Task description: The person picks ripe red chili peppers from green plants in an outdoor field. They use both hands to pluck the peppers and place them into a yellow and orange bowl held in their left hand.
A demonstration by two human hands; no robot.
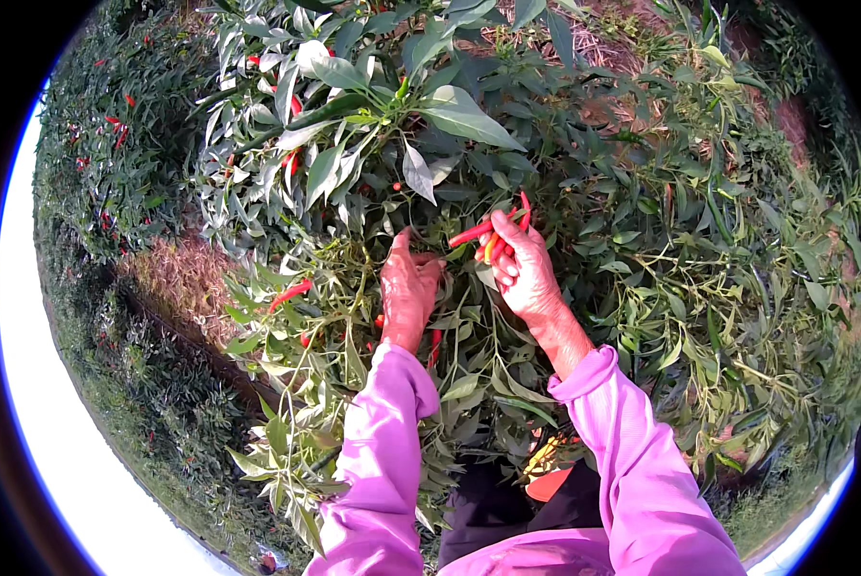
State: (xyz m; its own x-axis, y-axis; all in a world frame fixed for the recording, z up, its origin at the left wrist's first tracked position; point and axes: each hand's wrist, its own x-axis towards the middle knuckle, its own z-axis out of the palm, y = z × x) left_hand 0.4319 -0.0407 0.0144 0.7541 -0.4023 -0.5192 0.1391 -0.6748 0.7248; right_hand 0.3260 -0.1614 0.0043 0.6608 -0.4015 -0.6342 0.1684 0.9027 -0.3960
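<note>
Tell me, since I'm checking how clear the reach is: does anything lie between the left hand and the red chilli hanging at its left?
Yes. Thin green stems and narrow leaves cross between the left hand and the long red chilli pepper.

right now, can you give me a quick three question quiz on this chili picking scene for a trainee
1. True or false: the right hand holds several red chilies.
2. What does the left hand touch? A) a basket B) the plant's green stems C) a knife
3. Fill in: both sleeves are ____ in colour.

Key: 1 true; 2 B; 3 pink-purple
</note>
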